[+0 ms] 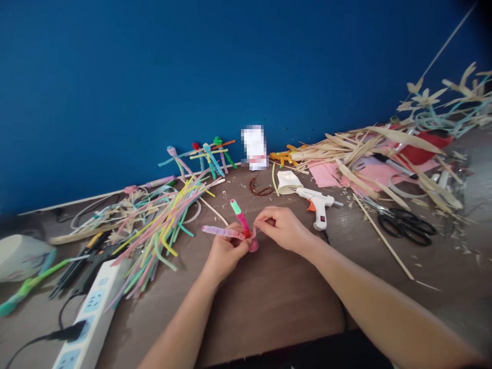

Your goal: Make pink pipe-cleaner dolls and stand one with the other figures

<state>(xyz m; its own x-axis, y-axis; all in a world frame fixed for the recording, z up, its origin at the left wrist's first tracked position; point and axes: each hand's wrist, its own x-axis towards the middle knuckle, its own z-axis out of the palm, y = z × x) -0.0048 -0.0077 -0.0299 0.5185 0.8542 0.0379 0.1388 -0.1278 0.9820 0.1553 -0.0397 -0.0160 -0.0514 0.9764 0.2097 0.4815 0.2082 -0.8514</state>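
Bare forearms [361, 287] lead in. Left of the white hot-glue gun [321, 205], left hand [226, 251] pinches a chenille-stem piece [242, 220]; right hand [286, 228], fingertips together, apparently winds its pink strand [254, 230], needing steady tension next.

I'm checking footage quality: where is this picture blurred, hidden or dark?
Head view: husk flowers smear toward the right edge; head view: pixelation masks a white item by the blue wall, whose top right corner is dark; head view: left hand looks clearer.
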